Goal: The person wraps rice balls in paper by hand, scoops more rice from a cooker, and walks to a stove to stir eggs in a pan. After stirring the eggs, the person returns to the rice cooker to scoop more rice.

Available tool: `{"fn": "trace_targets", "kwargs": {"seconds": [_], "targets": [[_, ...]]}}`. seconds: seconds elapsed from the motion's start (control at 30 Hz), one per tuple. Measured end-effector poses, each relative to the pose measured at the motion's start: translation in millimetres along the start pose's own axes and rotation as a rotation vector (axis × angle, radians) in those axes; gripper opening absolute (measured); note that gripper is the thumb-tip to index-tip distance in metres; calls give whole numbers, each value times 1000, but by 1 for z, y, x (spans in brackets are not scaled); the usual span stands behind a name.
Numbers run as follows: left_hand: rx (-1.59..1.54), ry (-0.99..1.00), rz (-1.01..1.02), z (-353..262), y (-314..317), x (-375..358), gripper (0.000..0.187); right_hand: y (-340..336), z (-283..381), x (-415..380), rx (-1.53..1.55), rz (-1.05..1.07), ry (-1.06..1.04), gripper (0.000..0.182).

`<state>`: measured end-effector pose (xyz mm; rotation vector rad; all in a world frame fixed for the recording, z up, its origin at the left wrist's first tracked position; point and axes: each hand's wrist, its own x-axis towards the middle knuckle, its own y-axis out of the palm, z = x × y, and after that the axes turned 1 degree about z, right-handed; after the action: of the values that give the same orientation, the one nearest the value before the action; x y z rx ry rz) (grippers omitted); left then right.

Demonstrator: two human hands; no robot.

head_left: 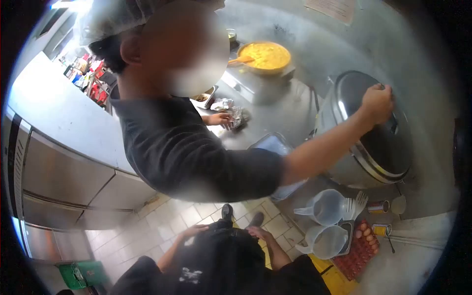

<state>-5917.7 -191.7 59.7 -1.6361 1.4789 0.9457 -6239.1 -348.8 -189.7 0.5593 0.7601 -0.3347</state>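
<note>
Left hand [192,231] at waist, fingers spread loosely, holding nothing, above tiled floor [162,221]. Right hand [259,232] likewise at waist, fingers relaxed, nothing held. Nearest objects: two clear jugs [327,223] on counter just right of right hand, egg tray [361,250] beside jugs. Beyond jugs, co-worker's hand [377,102] grips lid of large steel cooker [368,132]. Yellow pot [264,56] far behind cooker.

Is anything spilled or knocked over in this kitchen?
Nothing looks spilled or knocked over. A co-worker's hand grips the big pot's lid, which sits tilted. The two clear jugs stand upright beside the egg tray. The person's own hands rest at their sides, holding nothing.
</note>
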Motion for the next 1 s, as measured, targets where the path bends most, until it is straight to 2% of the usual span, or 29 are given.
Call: {"fn": "trace_targets", "kwargs": {"seconds": [0.07,0.17,0.2,0.3,0.37,0.4,0.47,0.5,0.53,0.6,0.63,0.67,0.7,0.73,0.77,0.8,0.83,0.9,0.97,1.0], "targets": [[183,23,13,7,-12,5,51,23,22,21,-60,113,-12,65],[240,69,75,13,-25,16,49,56,52,42,-183,216,7,62],[242,133,110,27,-34,30,49,67,63,49,-228,231,2,62],[317,131,109,53,-57,56,45,90,84,82,-396,232,-43,59],[358,173,77,75,-75,63,47,89,102,114,-564,139,-140,57],[247,172,19,82,-84,58,46,103,148,60,-588,-58,-258,40],[-7,140,-47,86,-101,41,43,81,132,104,-856,-288,-482,28],[4,140,-37,95,-115,41,43,104,166,75,-744,-445,-377,24],[-74,140,-83,110,-126,47,43,127,231,33,-628,-597,-270,21],[-130,153,-152,131,-146,56,44,117,284,42,-685,-776,-341,24],[-124,150,-138,131,-155,56,44,99,307,54,-333,-709,-440,31],[-92,150,-117,130,-163,54,44,81,348,53,-506,-763,-589,37],[-60,147,-96,127,-171,51,44,83,393,45,-354,-836,-605,35],[-14,158,-48,117,-177,51,47,90,452,15,-249,-743,-668,30],[-10,154,-39,106,-181,51,47,67,487,23,-227,-667,-792,25],[16,243,4,92,-183,50,49,50,529,27,-357,-709,-886,24],[39,333,45,78,-185,54,50,50,570,21,-157,-664,-850,25],[69,407,76,52,-189,69,49,29,642,24,-139,-699,-875,30],[117,506,-9,25,-186,83,34,-20,701,55,-495,-803,-1115,34],[64,508,-30,5,-180,82,35,-36,726,66,-614,-834,-1194,36]]}}
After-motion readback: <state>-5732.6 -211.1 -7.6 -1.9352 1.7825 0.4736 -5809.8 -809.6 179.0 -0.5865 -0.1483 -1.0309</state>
